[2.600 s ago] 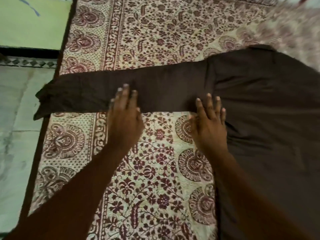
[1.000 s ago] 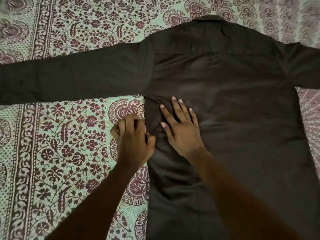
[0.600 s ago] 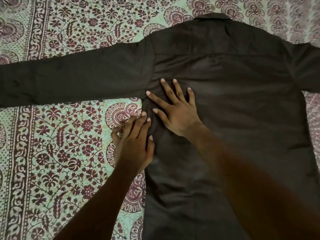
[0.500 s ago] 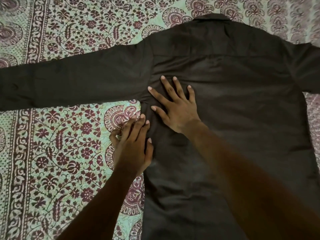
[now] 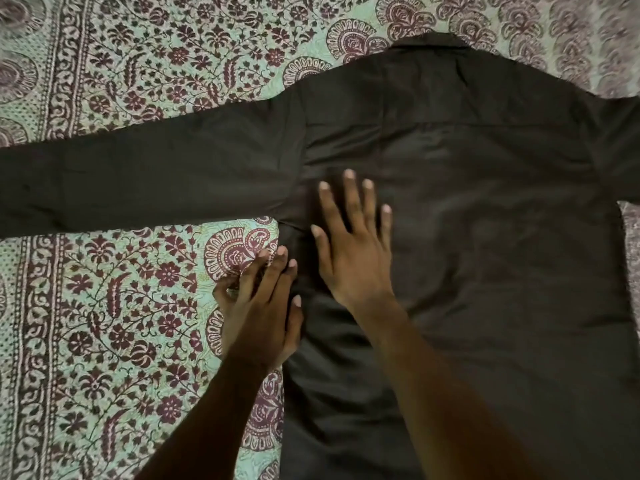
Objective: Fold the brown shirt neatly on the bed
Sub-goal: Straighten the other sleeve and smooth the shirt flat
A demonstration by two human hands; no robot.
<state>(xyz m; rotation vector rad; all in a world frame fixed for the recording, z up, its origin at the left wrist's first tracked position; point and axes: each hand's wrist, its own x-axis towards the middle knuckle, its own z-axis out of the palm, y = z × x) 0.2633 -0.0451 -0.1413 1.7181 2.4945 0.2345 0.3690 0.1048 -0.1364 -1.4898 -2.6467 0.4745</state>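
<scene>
The brown shirt [image 5: 485,237] lies spread flat and back-side up on the bed, collar at the top. Its left sleeve [image 5: 145,174] stretches straight out to the left frame edge. My right hand [image 5: 353,247] rests flat on the shirt's body just below the left armpit, fingers straight and spread. My left hand [image 5: 263,313] lies at the shirt's left side seam, fingers straight, partly on the cloth and partly on the bedsheet. The right sleeve runs out of view at the right edge.
The bed is covered by a pale green sheet [image 5: 104,323] printed with maroon flowers and paisley borders. It shows on the left of the shirt and above the collar.
My right hand has slid a little to the right and down across the shirt's back. My left hand stays at the side seam with fingers stretched. Earlier it was curled there.
</scene>
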